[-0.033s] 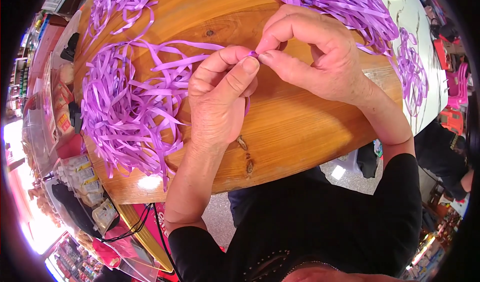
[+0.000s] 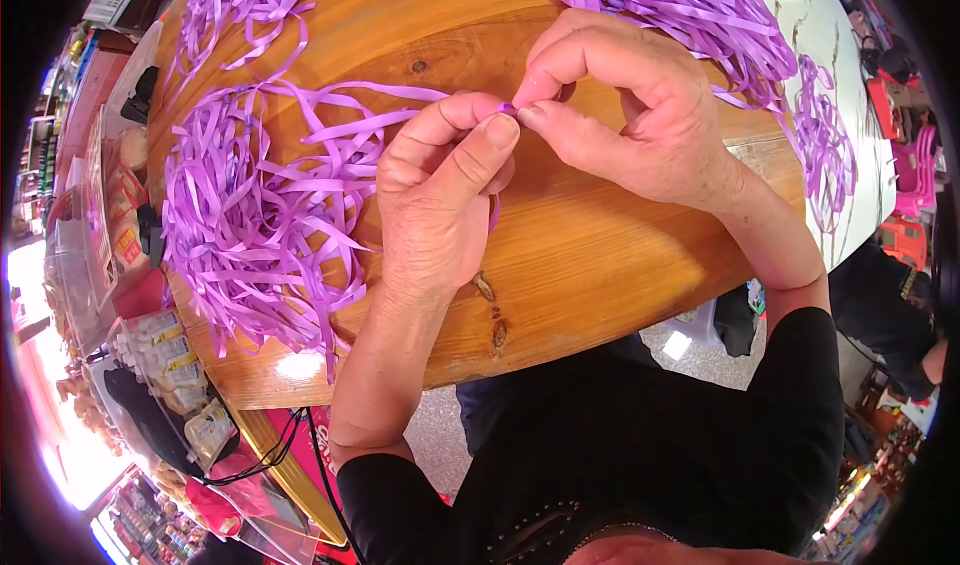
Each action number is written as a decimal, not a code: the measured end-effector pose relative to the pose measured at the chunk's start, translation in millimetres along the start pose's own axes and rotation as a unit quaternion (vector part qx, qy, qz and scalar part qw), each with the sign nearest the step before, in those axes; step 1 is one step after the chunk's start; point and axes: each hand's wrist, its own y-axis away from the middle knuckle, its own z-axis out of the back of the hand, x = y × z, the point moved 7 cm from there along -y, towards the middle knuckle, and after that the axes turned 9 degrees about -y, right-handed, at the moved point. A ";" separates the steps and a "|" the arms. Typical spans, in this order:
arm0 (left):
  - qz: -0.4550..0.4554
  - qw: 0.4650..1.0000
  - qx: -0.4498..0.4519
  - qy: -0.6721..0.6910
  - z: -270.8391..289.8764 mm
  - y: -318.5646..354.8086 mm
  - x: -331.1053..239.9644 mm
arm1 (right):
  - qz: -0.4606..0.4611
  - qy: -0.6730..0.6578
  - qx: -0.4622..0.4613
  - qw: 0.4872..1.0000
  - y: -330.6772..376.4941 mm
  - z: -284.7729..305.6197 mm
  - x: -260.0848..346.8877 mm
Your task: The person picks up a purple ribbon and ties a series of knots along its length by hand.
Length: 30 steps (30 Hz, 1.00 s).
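Note:
A small purple bit of ribbon [image 2: 507,109] shows between the fingertips of both hands, above the wooden table. My left hand [image 2: 438,200] pinches it between thumb and index finger, the other fingers curled under. From the right, my right hand [image 2: 635,115] pinches at the same spot with thumb and index fingertip, almost touching the left thumb. The fingers hide most of what is held there. A strand of purple ribbon runs from the left pile up to my left hand, and a short stretch shows below that hand. Left of it lies a large tangled pile of purple ribbons [image 2: 265,210].
Another ribbon heap [image 2: 690,20] lies beyond my right hand, and one more [image 2: 245,0] at the far left. Loose ribbons [image 2: 825,145] rest on a white marbled surface [image 2: 865,180] at right. Packaged goods [image 2: 165,355] stand along the table's [image 2: 580,265] left edge.

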 end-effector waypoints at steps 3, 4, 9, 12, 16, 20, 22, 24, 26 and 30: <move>-0.004 0.999 -0.016 -0.032 -2.3 -0.8 0.1 | -0.031 -0.029 -0.018 0.999 3.3 1.3 -7.0; -0.012 0.998 -0.026 -0.062 -2.9 -0.7 -1.7 | -0.041 -0.050 -0.028 0.998 4.7 2.1 -11.2; 0.007 0.983 -0.050 -0.174 -0.5 1.3 -3.1 | -0.105 -0.099 -0.033 0.989 8.3 5.3 -25.3; 0.003 0.990 -0.062 -0.128 -0.1 1.2 -1.6 | -0.126 -0.111 -0.040 0.985 8.9 6.7 -29.4; -0.005 0.993 -0.060 -0.100 2.9 0.4 -2.3 | -0.146 -0.122 -0.047 0.981 9.7 6.8 -34.4; -0.006 0.994 -0.059 -0.088 4.0 -0.1 -3.1 | -0.191 -0.154 -0.059 0.968 12.1 7.5 -42.1; -0.002 0.995 -0.057 -0.077 5.0 -0.4 -2.4 | -0.125 -0.099 -0.023 0.987 8.9 6.2 -36.1; 0.003 0.996 -0.056 -0.065 5.7 -0.2 -2.1 | -0.129 -0.104 -0.037 0.985 7.7 7.4 -35.1; 0.000 0.997 -0.048 -0.065 5.0 -0.2 -2.8 | -0.132 -0.110 -0.051 0.984 4.9 10.3 -35.5; 0.002 0.997 -0.048 -0.066 4.2 -0.5 -1.9 | 0.115 0.100 -0.061 0.986 -4.8 17.7 0.9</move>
